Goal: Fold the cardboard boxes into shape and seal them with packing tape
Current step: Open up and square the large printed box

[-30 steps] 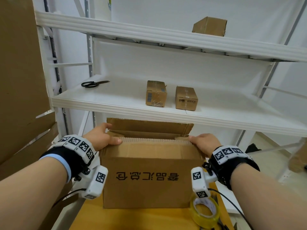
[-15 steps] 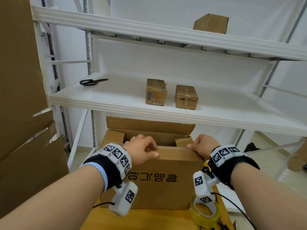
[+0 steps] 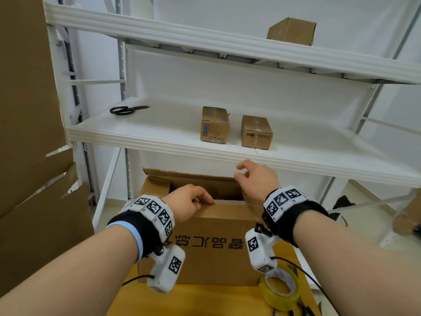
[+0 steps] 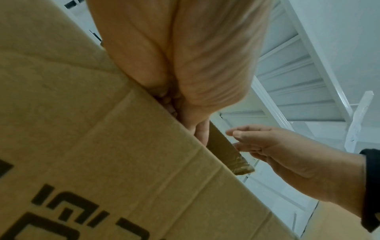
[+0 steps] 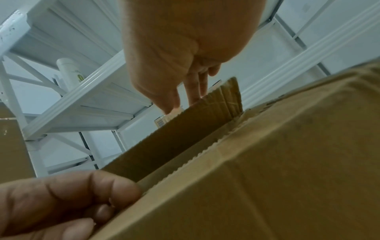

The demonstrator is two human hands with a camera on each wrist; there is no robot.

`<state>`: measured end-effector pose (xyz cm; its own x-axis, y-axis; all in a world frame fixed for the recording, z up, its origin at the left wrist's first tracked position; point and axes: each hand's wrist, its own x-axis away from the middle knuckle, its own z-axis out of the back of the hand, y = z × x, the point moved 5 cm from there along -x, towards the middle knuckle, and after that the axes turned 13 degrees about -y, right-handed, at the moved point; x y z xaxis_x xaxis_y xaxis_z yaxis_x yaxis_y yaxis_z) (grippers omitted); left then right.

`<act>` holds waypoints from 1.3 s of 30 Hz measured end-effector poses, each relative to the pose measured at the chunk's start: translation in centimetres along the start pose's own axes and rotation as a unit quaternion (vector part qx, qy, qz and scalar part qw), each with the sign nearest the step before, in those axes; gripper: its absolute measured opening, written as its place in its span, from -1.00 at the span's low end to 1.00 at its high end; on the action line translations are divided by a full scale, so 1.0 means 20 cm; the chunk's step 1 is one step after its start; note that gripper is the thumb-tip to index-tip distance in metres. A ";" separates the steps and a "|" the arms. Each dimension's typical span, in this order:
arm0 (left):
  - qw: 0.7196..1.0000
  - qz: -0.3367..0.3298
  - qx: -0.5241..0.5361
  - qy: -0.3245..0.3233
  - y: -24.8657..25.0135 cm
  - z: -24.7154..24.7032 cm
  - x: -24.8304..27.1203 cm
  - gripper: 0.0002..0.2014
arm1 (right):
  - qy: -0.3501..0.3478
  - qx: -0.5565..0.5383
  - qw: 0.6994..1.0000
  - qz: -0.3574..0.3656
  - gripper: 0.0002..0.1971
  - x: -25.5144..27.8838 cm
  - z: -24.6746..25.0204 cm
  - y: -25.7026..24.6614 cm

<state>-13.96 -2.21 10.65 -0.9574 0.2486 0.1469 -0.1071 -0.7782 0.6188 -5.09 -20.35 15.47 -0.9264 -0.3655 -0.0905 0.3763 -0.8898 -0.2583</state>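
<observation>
Head view: a brown cardboard box (image 3: 211, 242) with printed characters stands at 6 o'clock on a yellow-orange table (image 3: 205, 299), in front of a white shelving unit (image 3: 159, 137). The left hand (image 3: 189, 205) curls its fingers over the near flap's serrated edge, gripping it. The right hand (image 3: 256, 176) reaches toward the upright far flap (image 3: 193, 176) at 12 o'clock, fingers loosely spread and holding nothing. A roll of clear packing tape (image 3: 281, 287) lies at 5 o'clock, just beside the box.

Left wrist view: the left hand's fingers (image 4: 201, 129) are tucked over the flap edge (fingertips hidden inside).

Right wrist view: the right hand's fingers (image 5: 195, 84) are straight, at or just short of the far flap's edge; contact is unclear.

The step in hand appears to be closing the top flaps. Next, the far flap likely needs pulling down to meet the near one before taping.
</observation>
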 end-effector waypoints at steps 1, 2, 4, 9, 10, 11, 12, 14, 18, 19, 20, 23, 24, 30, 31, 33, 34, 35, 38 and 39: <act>1.000 -0.002 0.008 0.009 0.00 0.00 0.00 -0.62 | -0.013 -0.008 1.000 0.001 -0.71 0.01 -0.01 0.00; 1.000 -0.004 0.015 0.016 -0.01 0.00 0.00 -0.63 | -0.030 -0.016 0.999 0.003 -0.65 0.02 -0.02 0.00; 1.000 -0.006 0.017 0.025 -0.01 0.00 0.00 -0.65 | -0.067 -0.023 0.997 -0.003 -0.60 0.03 -0.06 0.00; 0.997 -0.008 -0.048 0.055 0.00 -0.03 -0.02 -0.52 | -0.117 0.013 0.993 -0.017 -0.71 0.04 -0.12 0.01; 0.995 -0.002 -0.088 0.056 0.01 -0.04 -0.02 -0.48 | -0.119 0.016 0.993 -0.020 -0.72 0.04 -0.12 0.00; 0.990 0.004 -0.133 0.048 0.02 -0.05 -0.03 -0.49 | -0.123 0.019 0.992 -0.024 -0.72 0.04 -0.11 0.00; 0.984 0.009 -0.176 0.032 0.02 -0.08 -0.04 -0.50 | -0.127 0.020 0.991 -0.027 -0.72 0.04 -0.11 -0.01; 0.970 0.031 -0.242 -0.007 0.02 -0.12 -0.05 -0.43 | -0.135 0.020 0.990 -0.033 -0.72 0.04 -0.11 -0.01; 0.962 0.047 -0.266 -0.039 0.01 -0.13 -0.05 -0.39 | -0.108 -0.003 0.993 -0.048 -0.76 0.04 -0.08 0.04; 0.962 0.045 -0.264 -0.044 0.01 -0.13 -0.05 -0.40 | -0.095 -0.010 0.994 -0.056 -0.72 0.04 -0.07 0.07; 0.963 0.043 -0.263 -0.047 0.01 -0.12 -0.05 -0.40 | -0.095 -0.013 0.993 -0.064 -0.65 0.05 -0.07 0.09; 0.965 0.035 -0.257 -0.051 0.01 -0.12 -0.05 -0.41 | -0.169 0.024 0.983 -0.065 -0.50 0.06 -0.15 0.13; 0.965 0.031 -0.256 -0.050 0.01 -0.11 -0.06 -0.42 | -0.186 0.031 0.980 -0.060 -0.50 0.06 -0.17 0.13; 0.969 0.027 -0.245 -0.024 0.00 -0.08 -0.06 -0.43 | -0.232 0.053 0.970 -0.054 -0.41 0.05 -0.09 0.14; 0.969 0.028 -0.245 -0.021 0.00 -0.08 -0.06 -0.43 | -0.248 0.053 0.966 -0.055 -0.31 0.05 -0.08 0.14; 0.970 0.033 -0.240 -0.024 -0.01 -0.08 -0.08 -0.41 | -0.259 0.068 0.962 -0.060 -0.07 0.04 -0.07 0.14; 0.971 0.035 -0.236 -0.029 -0.02 -0.08 -0.09 -0.40 | -0.251 0.081 0.963 -0.060 0.03 0.02 -0.08 0.13; 0.971 0.037 -0.232 -0.034 -0.02 -0.08 -0.10 -0.40 | -0.241 0.091 0.965 -0.057 0.11 0.01 -0.09 0.13; 0.972 0.038 -0.229 -0.040 -0.03 -0.08 -0.11 -0.39 | -0.236 0.103 0.966 -0.023 0.19 -0.04 -0.15 0.07; 0.972 0.037 -0.227 -0.040 -0.04 -0.08 -0.11 -0.38 | -0.243 0.105 0.964 -0.012 0.20 -0.05 -0.18 0.04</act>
<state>-12.22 -3.08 8.62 -0.9448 0.2130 0.2488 -0.1643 -0.9654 0.2025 -3.95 -19.83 11.87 -0.8380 -0.3844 0.3874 0.3973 -0.9163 -0.0497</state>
